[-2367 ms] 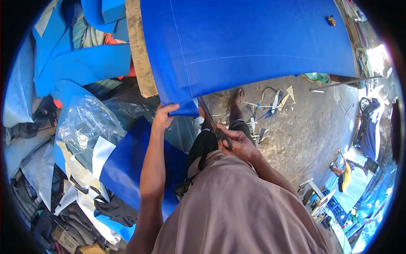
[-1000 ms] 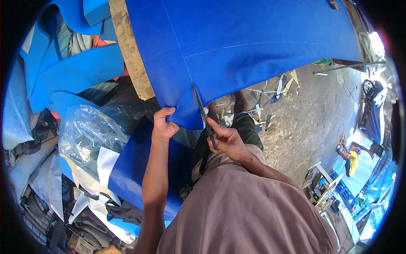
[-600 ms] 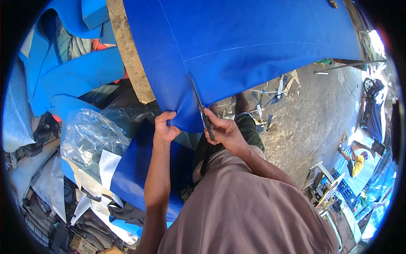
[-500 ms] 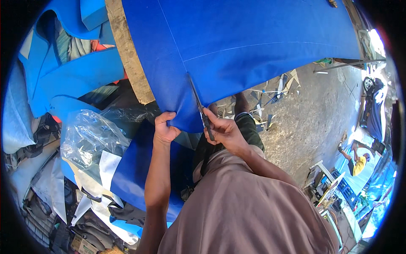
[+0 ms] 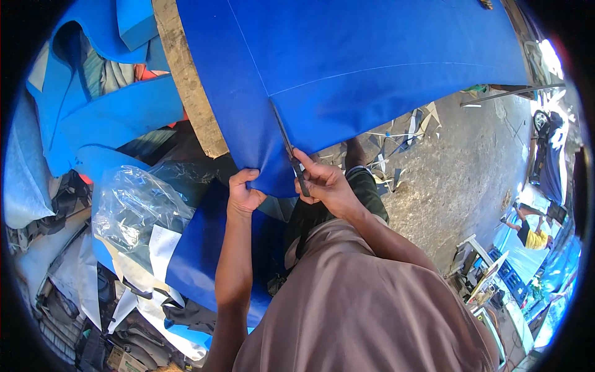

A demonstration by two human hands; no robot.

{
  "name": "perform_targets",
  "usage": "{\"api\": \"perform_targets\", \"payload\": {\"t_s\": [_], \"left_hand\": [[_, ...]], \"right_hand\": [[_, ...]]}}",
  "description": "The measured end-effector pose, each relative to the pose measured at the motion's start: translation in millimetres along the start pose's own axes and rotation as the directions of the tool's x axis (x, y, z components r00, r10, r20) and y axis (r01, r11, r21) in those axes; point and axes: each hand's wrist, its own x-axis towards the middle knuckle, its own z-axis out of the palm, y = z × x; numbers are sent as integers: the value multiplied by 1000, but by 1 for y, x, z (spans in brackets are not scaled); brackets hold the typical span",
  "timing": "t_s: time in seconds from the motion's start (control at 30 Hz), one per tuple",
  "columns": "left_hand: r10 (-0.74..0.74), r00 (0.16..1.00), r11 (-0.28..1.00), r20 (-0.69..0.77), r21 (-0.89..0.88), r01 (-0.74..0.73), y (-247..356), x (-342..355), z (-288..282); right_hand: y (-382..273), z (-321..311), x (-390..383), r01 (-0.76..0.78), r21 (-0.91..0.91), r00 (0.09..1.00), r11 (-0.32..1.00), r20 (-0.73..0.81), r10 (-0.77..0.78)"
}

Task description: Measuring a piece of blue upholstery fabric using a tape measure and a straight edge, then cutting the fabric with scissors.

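Note:
A large blue sheet [image 5: 372, 43], like vinyl or coated cloth, lies over a table and hangs past its near edge. Two thin pale lines are drawn on it and meet near the cut. My left hand [image 5: 246, 192] is closed on the sheet's near edge, with the thumb on top. My right hand [image 5: 325, 183] grips a pair of scissors [image 5: 285, 137], dark at the handles. Their long blades reach up the sheet, with the tips close to where the lines meet. The lower blade is hidden under the sheet.
A wooden board [image 5: 186, 77] edges the table on the left. Beyond it lie light-blue foam pieces [image 5: 124, 108] and a clear plastic bag [image 5: 139, 208]. Scraps [image 5: 403, 133] litter the concrete floor [image 5: 458, 167]. At far right a person in yellow [image 5: 534, 239] is near a blue sheet.
The scissors and my right hand have shifted slightly up and left, the tips now nearer the meeting lines. My left hand keeps its hold. The person at far right has changed posture.

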Motion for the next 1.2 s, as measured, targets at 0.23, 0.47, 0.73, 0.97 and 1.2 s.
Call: {"api": "perform_targets", "payload": {"t_s": [0.23,0.47,0.73,0.97,1.2], "left_hand": [[1,1000,1000,4,-23,-1,0,1,0],[164,938,955,-306,289,-73,-6,6,-24],[453,877,421,-159,905,-53,-34,-37,-66],[705,615,-234,-353,703,671,-85,-31,-59],[778,479,-605,406,688,400,-145,59,79]], "right_hand": [[5,-3,6,10,46,1000,999,12,-11],[-5,-19,-29,-100,43,995,994,32,99],[-51,-67,-90,-127,-208,990,970,40,138],[-96,-93,-110,-64,-362,984,930,130,118],[-159,-156,-168,1,-338,998,941,54,18]]}}
